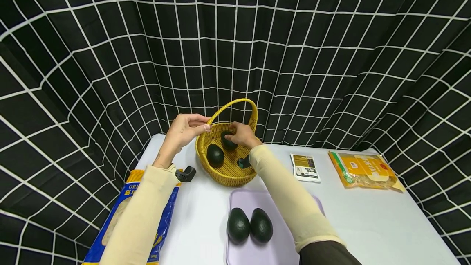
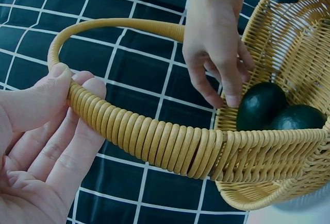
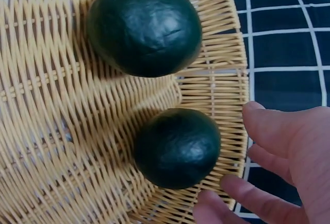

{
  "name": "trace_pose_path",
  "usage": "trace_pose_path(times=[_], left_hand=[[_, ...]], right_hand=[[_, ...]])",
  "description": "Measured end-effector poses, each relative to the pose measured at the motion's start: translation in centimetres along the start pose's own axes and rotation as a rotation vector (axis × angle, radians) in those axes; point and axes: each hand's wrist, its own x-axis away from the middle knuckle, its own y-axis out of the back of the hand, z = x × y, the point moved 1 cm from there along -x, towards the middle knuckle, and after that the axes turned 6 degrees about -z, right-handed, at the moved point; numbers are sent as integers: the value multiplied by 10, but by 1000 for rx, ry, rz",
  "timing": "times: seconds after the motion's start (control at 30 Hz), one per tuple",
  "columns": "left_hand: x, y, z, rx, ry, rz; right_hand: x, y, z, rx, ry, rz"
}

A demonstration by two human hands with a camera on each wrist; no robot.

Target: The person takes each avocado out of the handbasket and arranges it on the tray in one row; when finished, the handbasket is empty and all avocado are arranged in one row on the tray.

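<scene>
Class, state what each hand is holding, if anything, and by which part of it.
The left hand pinches the yellow wicker basket by its handle, on the side nearest that hand. The right hand, open near an avocado, holds nothing.

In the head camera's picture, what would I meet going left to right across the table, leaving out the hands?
Blue-and-yellow bag, yellow basket, small white packet, orange package.
</scene>
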Motion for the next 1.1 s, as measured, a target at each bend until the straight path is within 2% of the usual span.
trace_pose_path(times=[0.37,0.7,1.1], left_hand=[[-1,-2,-1,12,15,9],[-2,-4,-1,-9,15,7],[-1,1,1,-5,13,3]], right_hand=[[-4,-12,-6,101,45,-30],[-4,-19,-13,118,16,-6],[-10,-30,-10,113,-1,20]])
